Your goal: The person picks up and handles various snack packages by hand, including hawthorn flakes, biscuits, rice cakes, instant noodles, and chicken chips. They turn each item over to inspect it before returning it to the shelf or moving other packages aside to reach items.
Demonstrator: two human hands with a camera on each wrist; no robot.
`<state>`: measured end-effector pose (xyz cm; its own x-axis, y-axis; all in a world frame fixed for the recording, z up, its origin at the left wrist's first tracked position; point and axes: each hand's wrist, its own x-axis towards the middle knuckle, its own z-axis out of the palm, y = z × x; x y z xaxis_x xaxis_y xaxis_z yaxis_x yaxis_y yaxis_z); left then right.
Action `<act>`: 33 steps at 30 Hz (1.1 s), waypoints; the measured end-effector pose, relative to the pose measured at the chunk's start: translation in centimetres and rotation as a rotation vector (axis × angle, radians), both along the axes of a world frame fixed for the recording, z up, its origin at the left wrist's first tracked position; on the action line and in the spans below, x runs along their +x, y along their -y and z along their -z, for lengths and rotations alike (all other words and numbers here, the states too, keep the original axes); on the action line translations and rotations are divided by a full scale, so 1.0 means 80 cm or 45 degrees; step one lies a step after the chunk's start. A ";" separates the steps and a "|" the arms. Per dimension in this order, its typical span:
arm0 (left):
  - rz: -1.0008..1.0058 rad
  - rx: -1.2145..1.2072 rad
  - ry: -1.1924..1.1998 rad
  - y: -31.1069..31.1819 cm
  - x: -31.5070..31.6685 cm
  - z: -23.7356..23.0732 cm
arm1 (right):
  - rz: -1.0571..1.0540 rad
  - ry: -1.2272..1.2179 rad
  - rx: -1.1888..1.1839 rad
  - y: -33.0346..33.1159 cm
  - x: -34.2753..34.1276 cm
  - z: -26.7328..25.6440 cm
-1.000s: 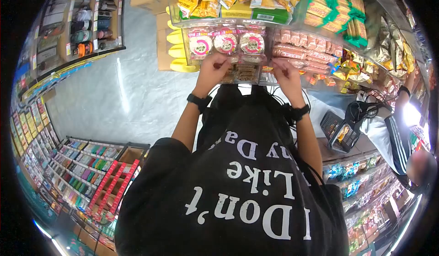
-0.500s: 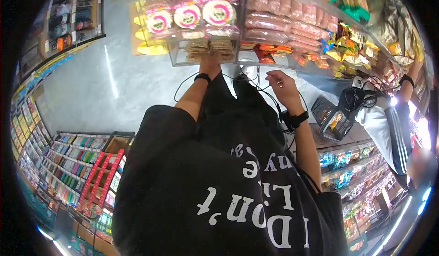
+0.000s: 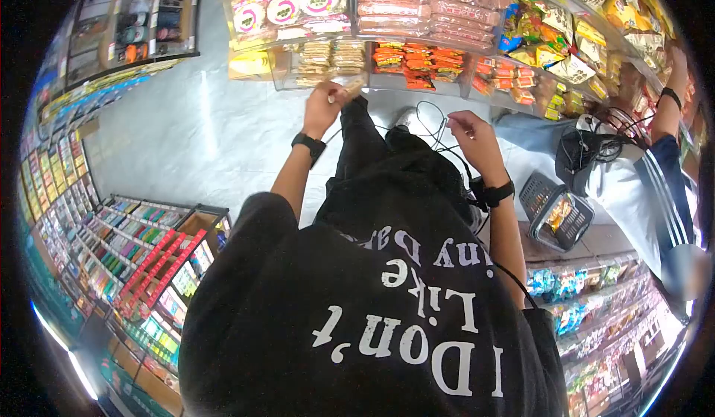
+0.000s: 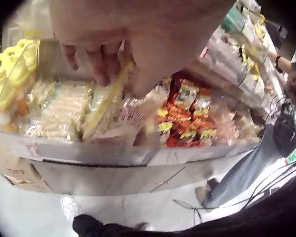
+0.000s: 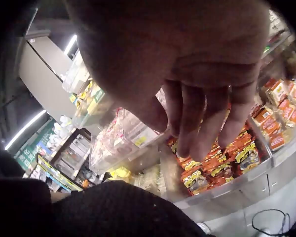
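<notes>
My left hand (image 3: 322, 110) pinches a flat snack packet (image 3: 351, 89) just in front of the lowest clear bin. The left wrist view shows the pinched packet edge-on, a thin pale yellow slab (image 4: 106, 106) between thumb and fingers. Behind it, similar packets stand in rows (image 3: 316, 59) inside that bin. My right hand (image 3: 477, 140) hangs in front of the shelf with loosely bent fingers and nothing in them. Orange-red snack packs (image 3: 417, 61) fill the neighbouring bin, seen beyond the right fingers (image 5: 192, 123) in the right wrist view.
Above are bins of round white packaged snacks (image 3: 283, 11) and pink-brown wrapped sticks (image 3: 424, 14). Another person (image 3: 640, 186) reaches into the shelf at the right, beside a dark basket (image 3: 562, 212). Black cables (image 3: 439, 137) hang near my legs. Yellow bottles (image 4: 10, 69) stand left of the bins.
Both hands were at the upper bin's front edge. The left hand then reached into the lower bin and has come out leftward with a packet. The right hand has dropped back from the shelf.
</notes>
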<state>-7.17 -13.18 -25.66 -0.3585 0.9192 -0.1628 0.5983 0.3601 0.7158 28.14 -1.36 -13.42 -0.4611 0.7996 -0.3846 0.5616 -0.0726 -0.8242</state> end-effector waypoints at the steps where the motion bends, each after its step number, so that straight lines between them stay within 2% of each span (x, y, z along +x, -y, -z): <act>1: -0.030 0.033 0.276 0.005 0.008 -0.010 | -0.011 -0.030 0.028 -0.001 -0.004 -0.003; 2: -0.116 -0.178 0.592 0.007 0.018 -0.016 | -0.047 -0.054 -0.006 -0.005 -0.008 -0.003; 3: -0.047 -0.045 0.759 0.007 0.038 -0.056 | -0.057 -0.128 -0.017 -0.005 -0.015 -0.002; 6: -0.030 -0.216 1.082 -0.001 0.075 -0.135 | -0.111 -0.374 -0.008 -0.001 -0.034 0.002; 8: -0.030 -0.215 1.299 -0.004 0.092 -0.173 | -0.068 -0.495 -0.264 0.000 -0.044 -0.005; 10: -0.062 -0.139 1.319 -0.003 0.101 -0.196 | -0.075 -0.560 -0.524 -0.004 -0.048 -0.024; 13: -0.035 -0.041 1.306 -0.004 0.107 -0.216 | -0.056 -0.638 -0.656 -0.001 -0.047 -0.063; 19: 0.089 0.008 1.218 -0.007 0.101 -0.242 | -0.117 -0.690 -0.583 0.003 -0.034 -0.099; 22: 0.111 0.039 1.213 -0.009 0.101 -0.260 | -0.019 -0.721 -0.579 0.010 -0.041 -0.117; 26: -0.004 0.164 1.256 -0.009 0.109 -0.265 | 0.092 -0.673 -0.433 0.017 -0.043 -0.130; 28: -0.097 0.105 0.986 -0.007 0.110 -0.254 | 0.176 -0.593 -0.274 0.020 -0.044 -0.129; 29: -0.144 0.075 0.850 -0.006 0.111 -0.248 | 0.173 -0.505 -0.099 0.022 -0.047 -0.130; 31: -0.101 0.062 1.257 -0.004 0.123 -0.257 | 0.168 -0.322 0.247 0.029 -0.064 -0.143; 32: -0.113 -0.007 1.456 -0.004 0.131 -0.272 | 0.183 -0.250 0.284 0.039 -0.074 -0.165; 33: -0.126 -0.078 1.653 -0.005 0.135 -0.280 | 0.069 -0.254 0.435 0.045 -0.076 -0.167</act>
<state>3.66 -12.76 -3.23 0.0260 0.8768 -0.4801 -0.5448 0.4151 0.7286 22.05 -4.97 -0.09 -0.4535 0.8913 0.0008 0.3907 0.1996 -0.8986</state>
